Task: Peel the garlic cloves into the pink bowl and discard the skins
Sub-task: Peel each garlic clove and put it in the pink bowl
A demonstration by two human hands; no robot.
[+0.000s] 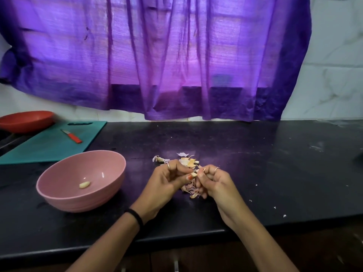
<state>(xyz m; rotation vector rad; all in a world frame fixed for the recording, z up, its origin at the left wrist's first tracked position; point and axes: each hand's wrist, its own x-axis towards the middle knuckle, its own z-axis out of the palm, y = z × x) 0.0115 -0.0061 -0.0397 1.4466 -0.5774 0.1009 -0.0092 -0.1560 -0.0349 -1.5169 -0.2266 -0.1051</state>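
Note:
The pink bowl (110,185) stands on the black counter at the left and holds one peeled garlic clove (84,185). Right of it, my left hand (167,183) pinches a small garlic clove (194,174) between thumb and fingers. My right hand (213,183) meets it from the right, its curled fingertips picking at the clove's skin. A heap of loose garlic skins (187,161) lies on the counter beneath and behind both hands, partly hidden by them.
A teal cutting board (49,146) with a red-handled knife (71,136) lies at the back left, beside a red bowl (25,120). A purple curtain hangs behind the counter. Small white scraps dot the counter (275,163) at the right.

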